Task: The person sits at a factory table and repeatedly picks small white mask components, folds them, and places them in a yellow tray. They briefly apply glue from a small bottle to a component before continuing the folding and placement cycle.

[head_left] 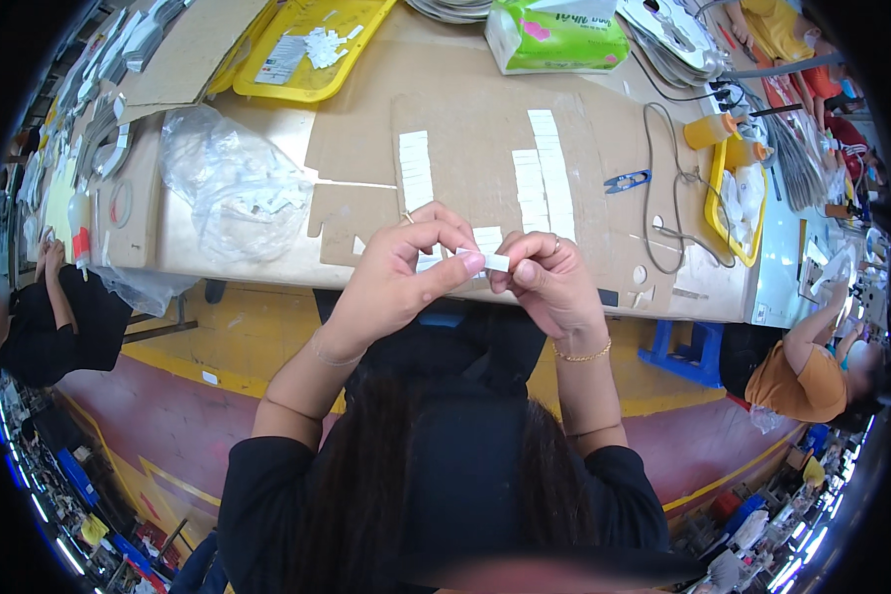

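Both hands meet just above the near edge of the table, pinching one small white strip (pixel 496 262) between them. The left hand (pixel 398 279) grips its left end between thumb and curled forefinger, the other fingers folded in behind. The right hand (pixel 547 280) holds the other end between thumb tip and forefinger, its remaining fingers bent loosely; a thin ring shows on one finger and a fine gold chain bracelet (pixel 581 353) circles the wrist. The strip looks flat, papery and matt, short and rectangular; whether it is tape or paper cannot be told.

Just behind the fingers lies a brown cardboard sheet (pixel 485 129), dull and creased, with a ragged cut edge on its left. Stuck or laid on it are rows of similar white strips (pixel 416 170), stacked in neat vertical columns, with more (pixel 544 168) to the right. A crumpled clear plastic bag (pixel 233 188) lies to the left, glossy and wrinkled. To the right rest small blue-handled snips (pixel 627 181) and a looping grey cable (pixel 663 198). Farther back stand a yellow plastic tray (pixel 307 49) holding white pieces and a soft green tissue pack (pixel 554 38). A second yellow tray (pixel 733 203) sits at the right edge, beside an orange-capped bottle (pixel 711 130). Other people sit at either side, well apart from the hands.
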Action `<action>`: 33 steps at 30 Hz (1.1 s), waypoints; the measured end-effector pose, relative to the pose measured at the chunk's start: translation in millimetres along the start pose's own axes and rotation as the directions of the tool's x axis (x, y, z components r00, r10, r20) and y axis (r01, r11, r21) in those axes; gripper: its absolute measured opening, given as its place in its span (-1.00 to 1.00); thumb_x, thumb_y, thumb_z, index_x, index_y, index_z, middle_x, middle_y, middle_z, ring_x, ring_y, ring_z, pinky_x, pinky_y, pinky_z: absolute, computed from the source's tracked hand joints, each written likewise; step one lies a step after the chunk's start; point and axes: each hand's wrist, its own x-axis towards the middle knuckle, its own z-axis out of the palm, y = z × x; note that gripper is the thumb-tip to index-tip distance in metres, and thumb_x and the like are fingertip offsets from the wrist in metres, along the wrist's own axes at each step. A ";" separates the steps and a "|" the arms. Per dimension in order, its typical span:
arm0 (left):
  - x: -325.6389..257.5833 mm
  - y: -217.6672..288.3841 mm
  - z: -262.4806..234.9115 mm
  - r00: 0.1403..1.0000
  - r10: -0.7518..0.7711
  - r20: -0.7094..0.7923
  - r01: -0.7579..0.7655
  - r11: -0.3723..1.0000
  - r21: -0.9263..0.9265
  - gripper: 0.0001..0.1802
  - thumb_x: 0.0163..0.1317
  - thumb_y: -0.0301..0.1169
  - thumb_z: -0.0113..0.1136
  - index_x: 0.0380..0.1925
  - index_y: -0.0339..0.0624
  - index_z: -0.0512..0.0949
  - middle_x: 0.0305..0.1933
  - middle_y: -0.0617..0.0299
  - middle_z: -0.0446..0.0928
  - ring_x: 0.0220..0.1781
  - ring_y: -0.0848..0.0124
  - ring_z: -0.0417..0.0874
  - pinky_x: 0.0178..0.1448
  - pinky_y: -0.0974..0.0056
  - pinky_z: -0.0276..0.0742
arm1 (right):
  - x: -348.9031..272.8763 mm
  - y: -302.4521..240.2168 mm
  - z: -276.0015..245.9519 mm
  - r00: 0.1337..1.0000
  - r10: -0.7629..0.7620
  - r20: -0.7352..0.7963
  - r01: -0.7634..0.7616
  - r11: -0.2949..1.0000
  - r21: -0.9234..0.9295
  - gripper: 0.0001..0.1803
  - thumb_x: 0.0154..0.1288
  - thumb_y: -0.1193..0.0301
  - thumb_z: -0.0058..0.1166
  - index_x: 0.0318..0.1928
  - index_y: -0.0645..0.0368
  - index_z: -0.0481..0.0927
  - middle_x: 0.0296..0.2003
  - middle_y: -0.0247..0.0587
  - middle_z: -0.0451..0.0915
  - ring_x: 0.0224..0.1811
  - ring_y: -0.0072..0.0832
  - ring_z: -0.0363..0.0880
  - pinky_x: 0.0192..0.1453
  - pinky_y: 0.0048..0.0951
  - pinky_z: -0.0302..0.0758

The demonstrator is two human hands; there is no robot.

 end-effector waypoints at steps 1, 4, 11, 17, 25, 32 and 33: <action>-2.8 3.0 3.1 1.000 0.017 -0.010 -0.017 1.000 0.000 -0.96 0.22 -0.51 0.26 -0.35 -0.25 0.61 -0.18 0.23 0.47 -0.07 0.48 0.45 0.06 0.36 0.32 | -2.3 2.1 3.8 1.000 -0.002 0.010 0.002 0.999 0.032 -0.90 0.28 0.54 0.20 -0.22 0.31 0.64 -0.32 -0.16 0.64 -0.28 -0.47 0.62 -0.12 -0.48 0.58; -11.8 12.6 8.3 0.995 0.096 -0.033 -0.093 0.992 0.087 -0.95 0.18 -0.51 0.29 -0.36 -0.23 0.63 -0.17 0.22 0.48 -0.08 0.45 0.47 0.04 0.36 0.36 | -8.1 1.4 16.3 1.000 -0.019 0.016 0.018 0.999 0.036 -0.91 0.21 0.57 0.25 -0.27 0.31 0.66 -0.33 -0.17 0.64 -0.30 -0.48 0.63 -0.16 -0.51 0.58; -30.6 33.6 5.3 0.947 0.313 0.067 -0.311 0.849 0.428 -0.87 0.03 -0.48 0.41 -0.39 -0.18 0.66 -0.18 0.19 0.50 -0.14 0.39 0.54 -0.06 0.35 0.43 | -21.0 -15.4 42.8 0.987 -0.146 0.072 0.162 0.919 -0.359 -0.80 0.01 0.64 0.38 -0.28 0.25 0.72 -0.34 -0.24 0.65 -0.30 -0.55 0.60 -0.17 -0.54 0.51; -34.2 36.3 9.7 0.920 0.390 0.042 -0.359 0.794 0.490 -0.84 -0.07 -0.45 0.45 -0.44 -0.09 0.67 -0.17 0.23 0.51 -0.15 0.35 0.53 -0.02 0.29 0.33 | -24.1 -21.4 52.2 0.927 -0.337 0.168 0.364 0.689 -0.627 -0.78 -0.03 0.57 0.43 -0.30 0.19 0.73 -0.36 -0.25 0.68 -0.34 -0.52 0.59 -0.20 -0.51 0.45; -39.3 41.1 12.8 0.912 0.402 0.084 -0.384 0.762 0.521 -0.84 -0.10 -0.45 0.46 -0.47 -0.03 0.66 -0.16 0.29 0.50 -0.12 0.37 0.49 0.01 0.29 0.24 | -31.0 -19.8 57.3 0.860 -0.457 0.225 0.461 0.510 -0.726 -0.78 -0.06 0.53 0.46 -0.33 0.15 0.71 -0.40 -0.30 0.68 -0.41 -0.56 0.56 -0.20 -0.44 0.29; -41.2 42.5 14.5 0.892 0.438 0.113 -0.430 0.744 0.512 -0.83 -0.13 -0.47 0.45 -0.47 -0.04 0.66 -0.15 0.28 0.51 -0.10 0.35 0.51 0.01 0.28 0.26 | -33.3 -21.2 59.4 0.847 -0.468 0.251 0.486 0.491 -0.723 -0.77 -0.04 0.50 0.47 -0.34 0.09 0.68 -0.42 -0.37 0.68 -0.41 -0.61 0.59 -0.14 -0.43 0.26; -41.5 42.6 14.7 0.891 0.440 0.112 -0.431 0.742 0.513 -0.82 -0.13 -0.47 0.45 -0.47 -0.04 0.66 -0.14 0.28 0.51 -0.10 0.35 0.51 0.01 0.28 0.26 | -33.7 -21.0 59.8 0.848 -0.469 0.248 0.483 0.491 -0.725 -0.78 -0.04 0.50 0.47 -0.34 0.09 0.68 -0.42 -0.38 0.68 -0.40 -0.61 0.60 -0.13 -0.43 0.26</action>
